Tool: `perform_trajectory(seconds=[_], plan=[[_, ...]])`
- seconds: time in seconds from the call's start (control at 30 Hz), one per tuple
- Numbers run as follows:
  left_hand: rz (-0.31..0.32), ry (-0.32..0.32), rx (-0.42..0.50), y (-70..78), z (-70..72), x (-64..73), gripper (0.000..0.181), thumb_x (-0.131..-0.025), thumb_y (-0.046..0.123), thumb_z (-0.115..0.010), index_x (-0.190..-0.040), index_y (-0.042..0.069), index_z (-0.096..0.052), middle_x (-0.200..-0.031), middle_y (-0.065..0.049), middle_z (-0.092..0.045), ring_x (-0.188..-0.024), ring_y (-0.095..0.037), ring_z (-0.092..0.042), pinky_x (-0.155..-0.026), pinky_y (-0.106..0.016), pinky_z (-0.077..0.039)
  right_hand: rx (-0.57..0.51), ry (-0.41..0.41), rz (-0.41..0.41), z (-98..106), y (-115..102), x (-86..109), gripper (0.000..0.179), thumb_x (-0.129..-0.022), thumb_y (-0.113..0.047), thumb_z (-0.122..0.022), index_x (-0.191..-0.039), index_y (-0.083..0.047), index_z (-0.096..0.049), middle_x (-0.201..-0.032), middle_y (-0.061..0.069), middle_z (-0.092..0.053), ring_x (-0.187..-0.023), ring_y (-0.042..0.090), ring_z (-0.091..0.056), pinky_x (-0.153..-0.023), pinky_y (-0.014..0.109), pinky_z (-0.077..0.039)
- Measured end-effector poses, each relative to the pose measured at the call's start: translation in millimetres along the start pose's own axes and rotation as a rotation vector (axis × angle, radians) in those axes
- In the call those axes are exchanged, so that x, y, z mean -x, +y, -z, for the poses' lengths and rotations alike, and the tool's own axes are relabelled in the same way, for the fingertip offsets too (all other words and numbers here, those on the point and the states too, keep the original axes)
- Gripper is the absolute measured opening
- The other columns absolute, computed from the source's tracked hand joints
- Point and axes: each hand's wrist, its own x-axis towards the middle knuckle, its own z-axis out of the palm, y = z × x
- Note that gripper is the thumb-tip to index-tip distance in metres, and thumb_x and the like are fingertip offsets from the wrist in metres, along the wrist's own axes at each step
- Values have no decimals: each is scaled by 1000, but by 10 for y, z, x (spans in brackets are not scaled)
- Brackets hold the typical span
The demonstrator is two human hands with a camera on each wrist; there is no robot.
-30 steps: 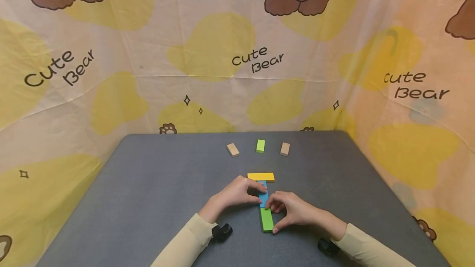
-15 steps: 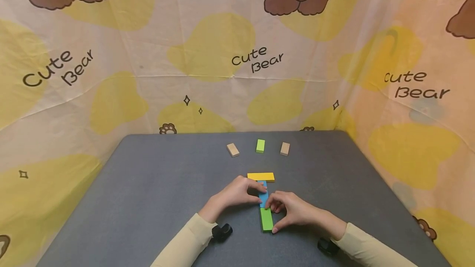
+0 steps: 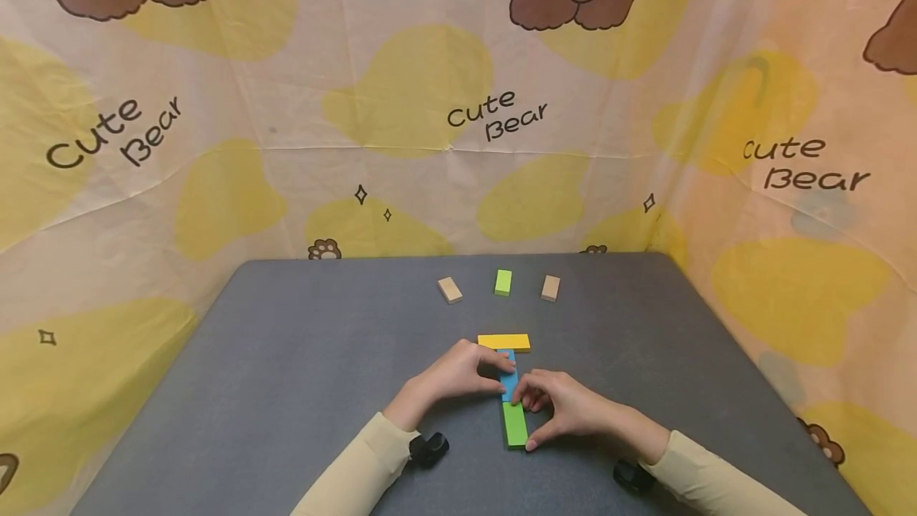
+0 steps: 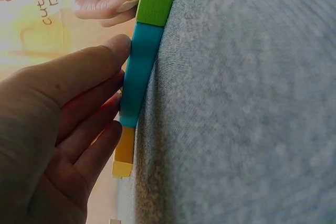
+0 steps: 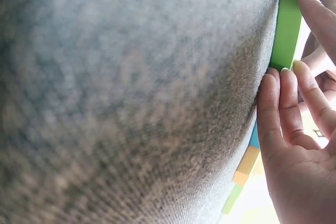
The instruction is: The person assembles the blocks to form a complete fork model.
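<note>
In the head view, a blue block (image 3: 509,384) and a green block (image 3: 514,425) lie flat, end to end, in a line running away from me. A yellow block (image 3: 504,342) lies crosswise at the far end of the blue one, forming a T. My left hand (image 3: 454,373) holds the blue block from the left, its thumb near the green end and its fingertips toward the yellow one. From the right, my right hand (image 3: 569,406) grips the green block lengthwise. Its thumb touches the near end, and its fingertips are at the joint with the blue block.
Farther back on the grey table (image 3: 322,373) lie a light wooden block (image 3: 450,290), a small green block (image 3: 503,283) and a second wooden block (image 3: 550,288). A cloth (image 3: 401,102) printed with bears hangs around the back and sides.
</note>
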Motion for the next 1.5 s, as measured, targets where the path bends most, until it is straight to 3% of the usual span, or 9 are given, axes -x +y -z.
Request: perform_trajectory(seconds=[0.2,0.3,0.57,1.0,1.27,1.5], plan=[[-6,3,9,-3,1,-2,31,-83,29,-76,-113,23,-73,-114,11,-73,-116,-1,-63,-98,-18,-50,-63,-28,-31,85,1,23,52,-73,-35,-83,-115,-15,-60,-106,6,-64,-95,11,-64,-84,21,-57],[-5,1,6,-6,-1,-4,31,-83,30,-76,-113,23,-73,-114,11,-72,-116,0,-63,-99,-20,-50,-72,15,-48,171,12,44,51,-74,-34,-83,-115,-13,-61,-106,8,-65,-96,15,-65,-84,23,-57],[12,-3,-1,-7,5,8,31,-82,32,-76,-112,26,-73,-118,12,-71,-119,0,-61,-100,-22,-50,33,143,-56,379,58,44,49,-76,-39,-80,-113,-12,-63,-105,8,-66,-96,20,-66,-85,29,-59],[11,-12,-24,18,18,6,31,-82,32,-76,-113,27,-73,-120,12,-70,-119,1,-61,-102,-22,-49,164,450,-222,883,499,-135,53,-78,-32,-80,-119,-5,-62,-118,15,-65,-109,30,-64,-95,46,-54],[15,-8,-18,23,16,6,32,-81,32,-77,-112,26,-73,-119,12,-70,-120,1,-60,-102,-22,-49,178,523,-328,1111,757,-276,58,-80,-35,-78,-124,-4,-58,-124,20,-62,-114,37,-61,-98,51,-51],[9,1,-18,15,5,5,31,-81,32,-77,-112,27,-73,-118,12,-71,-120,1,-60,-102,-21,-49,181,525,-390,1158,885,-395,63,-82,-33,-77,-131,-2,-52,-128,23,-58,-116,39,-58,-100,53,-49]])
